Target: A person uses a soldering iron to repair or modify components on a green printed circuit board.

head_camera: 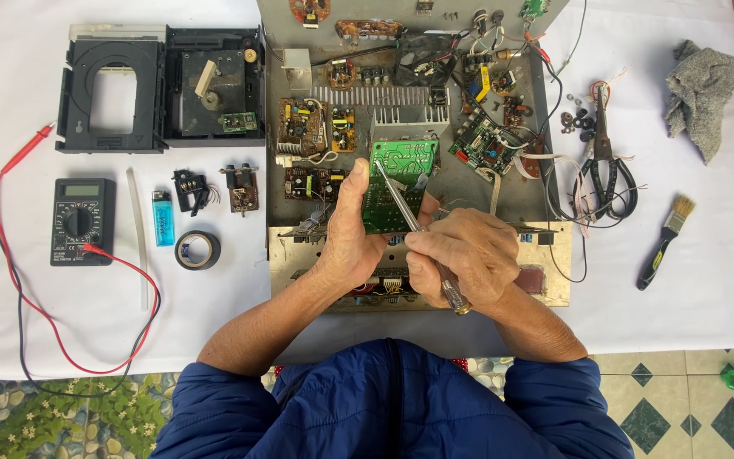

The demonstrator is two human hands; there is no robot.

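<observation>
My left hand [352, 223] grips a green circuit board [399, 174] by its left edge, holding it tilted above an opened grey metal chassis [469, 191] full of small boards and wires. My right hand [462, 252] is closed around a screwdriver [409, 217] with a clear handle. Its metal shaft runs up and left across the green board, with the tip near the board's upper left. Both hands sit close together over the chassis front panel [299, 259].
Left of the chassis lie a black disc-drive frame [112, 85], a multimeter [82, 221] with red and black leads, a blue lighter [162, 218], a tape roll [197, 250] and small parts. To the right are scissors [605, 166], a grey rag [705, 89] and a paintbrush [666, 240].
</observation>
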